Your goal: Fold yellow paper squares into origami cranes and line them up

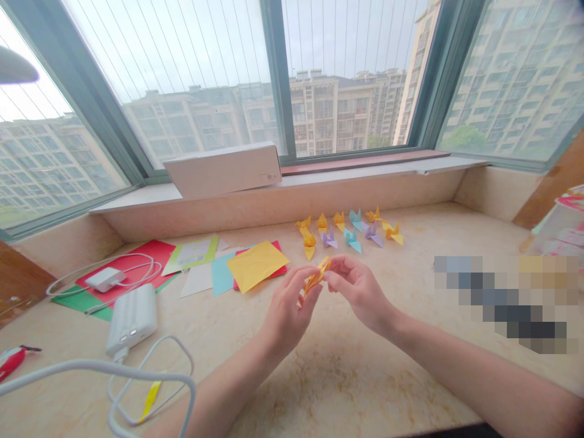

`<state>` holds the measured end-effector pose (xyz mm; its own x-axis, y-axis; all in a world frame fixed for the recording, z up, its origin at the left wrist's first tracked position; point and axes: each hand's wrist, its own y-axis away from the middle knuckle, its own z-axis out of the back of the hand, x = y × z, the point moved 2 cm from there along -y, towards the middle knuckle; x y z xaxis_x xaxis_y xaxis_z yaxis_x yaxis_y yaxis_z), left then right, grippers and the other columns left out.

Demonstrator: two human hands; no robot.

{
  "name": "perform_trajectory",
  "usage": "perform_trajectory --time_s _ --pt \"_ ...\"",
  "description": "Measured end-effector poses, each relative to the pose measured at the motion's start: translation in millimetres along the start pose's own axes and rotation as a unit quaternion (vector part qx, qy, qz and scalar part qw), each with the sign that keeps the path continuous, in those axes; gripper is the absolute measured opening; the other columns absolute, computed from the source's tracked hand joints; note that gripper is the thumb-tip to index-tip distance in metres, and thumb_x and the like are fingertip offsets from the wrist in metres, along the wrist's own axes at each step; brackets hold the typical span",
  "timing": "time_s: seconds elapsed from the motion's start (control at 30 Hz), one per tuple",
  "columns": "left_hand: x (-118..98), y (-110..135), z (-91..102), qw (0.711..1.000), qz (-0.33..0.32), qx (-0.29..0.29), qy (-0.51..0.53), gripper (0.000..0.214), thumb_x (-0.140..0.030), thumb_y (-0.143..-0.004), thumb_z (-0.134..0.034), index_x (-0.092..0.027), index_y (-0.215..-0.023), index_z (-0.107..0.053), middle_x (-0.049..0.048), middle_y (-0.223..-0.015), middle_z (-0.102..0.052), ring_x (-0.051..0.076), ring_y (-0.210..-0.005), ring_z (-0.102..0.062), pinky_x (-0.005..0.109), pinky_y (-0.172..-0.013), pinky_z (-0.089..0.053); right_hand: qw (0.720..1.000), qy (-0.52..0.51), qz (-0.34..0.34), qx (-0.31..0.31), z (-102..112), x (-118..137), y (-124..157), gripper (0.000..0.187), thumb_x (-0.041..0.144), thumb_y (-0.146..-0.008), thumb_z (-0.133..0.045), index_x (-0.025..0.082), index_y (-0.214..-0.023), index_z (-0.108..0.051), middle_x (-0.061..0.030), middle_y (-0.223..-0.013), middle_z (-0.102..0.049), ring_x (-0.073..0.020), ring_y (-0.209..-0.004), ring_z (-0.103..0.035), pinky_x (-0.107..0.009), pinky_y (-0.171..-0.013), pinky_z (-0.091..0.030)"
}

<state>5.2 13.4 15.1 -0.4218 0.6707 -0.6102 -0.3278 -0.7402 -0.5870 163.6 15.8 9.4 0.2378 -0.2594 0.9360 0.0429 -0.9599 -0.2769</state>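
Between my two hands is a small piece of folded yellow paper [316,277], raised above the stone ledge. My left hand [288,301] pinches it between thumb and fingers. The thumb and fingertips of my right hand [358,289] close on its upper right end. My fingers cover much of the paper, so its full shape is hidden. Just beyond my hands, several finished paper cranes stand in two rough rows: a yellow crane [309,244], a blue crane [353,239] and a purple crane [373,234] are among them.
Left of my hands lie a yellow paper sheet [258,266], a light blue sheet [222,274] and red paper [137,258]. A white power bank [132,317], a charger [106,278] and looping cables occupy the left. A white box [225,171] leans by the window. A blurred patch covers the right.
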Motion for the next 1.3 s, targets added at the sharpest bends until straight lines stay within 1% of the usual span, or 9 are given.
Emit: perform_trajectory --time_s 0.3,0.5,0.63,0.73,0.83,0.93,1.07,1.17,1.3 --pt "-0.2 0.3 -0.4 1.0 -0.008 -0.016 0.02 0.021 -0.015 -0.093 -0.058 -0.021 -0.112 -0.062 0.0047 -0.105 -0.068 0.012 -0.082 -0.066 0.014 -0.053 -0.052 1.0 0.0 0.019 0.009 -0.7 1.4 0.8 0.011 0.029 -0.083 -0.068 0.02 -0.089 -0.065 0.0005 -0.08 -0.066 -0.0117 -0.064 -0.059 -0.028 -0.064 -0.05" --pt "0.4 0.0 0.4 0.998 -0.067 -0.007 0.006 0.019 -0.015 -0.093 -0.06 -0.021 -0.111 -0.064 0.0075 -0.113 -0.067 0.014 -0.092 -0.067 0.017 -0.061 -0.056 0.999 0.012 0.039 0.015 1.7 -2.9 0.5 0.013 0.022 -0.079 -0.069 0.021 -0.088 -0.061 0.0 -0.083 -0.068 -0.013 -0.068 -0.06 -0.028 -0.065 -0.05" --pt "1.2 0.4 1.8 0.997 -0.073 -0.013 0.0 0.019 -0.016 -0.093 -0.06 -0.02 -0.111 -0.064 0.0082 -0.113 -0.067 0.015 -0.092 -0.067 0.018 -0.062 -0.056 0.996 0.066 0.059 -0.004 2.9 -3.2 2.3 0.009 0.025 -0.081 -0.069 0.02 -0.086 -0.063 -0.0021 -0.082 -0.069 -0.0158 -0.073 -0.062 -0.031 -0.068 -0.05" --pt "0.1 0.8 2.0 0.997 -0.072 -0.013 0.002 0.018 -0.015 -0.093 -0.061 -0.019 -0.11 -0.064 0.008 -0.11 -0.07 0.015 -0.09 -0.068 0.018 -0.062 -0.055 0.988 0.121 0.097 -0.022 3.5 -0.7 4.1 0.009 0.027 -0.084 -0.069 0.02 -0.08 -0.064 -0.0027 -0.08 -0.068 -0.0173 -0.075 -0.062 -0.032 -0.07 -0.049" --pt "-0.8 1.0 1.5 0.998 -0.056 -0.013 -0.004 0.018 -0.016 -0.093 -0.06 -0.019 -0.11 -0.065 0.0073 -0.107 -0.073 0.015 -0.087 -0.069 0.019 -0.062 -0.056 0.974 0.168 0.147 -0.02 3.6 3.2 5.3 0.01 0.026 -0.086 -0.068 0.02 -0.079 -0.066 -0.0024 -0.079 -0.068 -0.0167 -0.074 -0.061 -0.032 -0.069 -0.049" --pt "0.9 1.2 0.5 1.0 -0.005 -0.017 -0.001 0.018 -0.021 -0.095 -0.057 -0.017 -0.111 -0.066 0.0064 -0.097 -0.076 0.015 -0.079 -0.071 0.021 -0.061 -0.057 0.955 0.217 0.201 -0.003 3.3 7.2 5.8 0.006 0.021 -0.089 -0.065 0.022 -0.087 -0.071 -0.0024 -0.083 -0.069 -0.0158 -0.072 -0.061 -0.031 -0.069 -0.049" --pt "3.8 3.0 -0.8 0.998 0.053 -0.026 0.034 0.022 -0.027 -0.097 -0.054 -0.015 -0.11 -0.067 0.0059 -0.088 -0.076 0.014 -0.066 -0.071 0.023 -0.056 -0.057 0.934 0.25 0.253 0.022 2.7 10.5 6.0 0.016 0.017 -0.092 -0.061 0.024 -0.098 -0.074 -0.0032 -0.088 -0.068 -0.0161 -0.076 -0.063 -0.031 -0.072 -0.052" --pt "4.6 4.2 -1.7 0.997 0.058 -0.025 0.043 0.023 -0.028 -0.097 -0.053 -0.016 -0.109 -0.068 0.0057 -0.088 -0.076 0.015 -0.065 -0.071 0.023 -0.054 -0.056 0.926 0.262 0.27 0.024 3.9 11.1 5.4 0.016 0.017 -0.093 -0.061 0.024 -0.1 -0.074 -0.0033 -0.087 -0.067 -0.0161 -0.078 -0.063 -0.03 -0.073 -0.053" --pt "5.1 3.6 -2.3 0.998 0.047 -0.029 0.034 0.023 -0.027 -0.098 -0.052 -0.016 -0.109 -0.068 0.0061 -0.091 -0.076 0.014 -0.065 -0.07 0.023 -0.055 -0.056 0.916 0.282 0.285 0.017 7.6 9.3 3.9 0.01 0.019 -0.093 -0.063 0.023 -0.097 -0.072 -0.0028 -0.087 -0.067 -0.0158 -0.078 -0.063 -0.029 -0.071 -0.053"
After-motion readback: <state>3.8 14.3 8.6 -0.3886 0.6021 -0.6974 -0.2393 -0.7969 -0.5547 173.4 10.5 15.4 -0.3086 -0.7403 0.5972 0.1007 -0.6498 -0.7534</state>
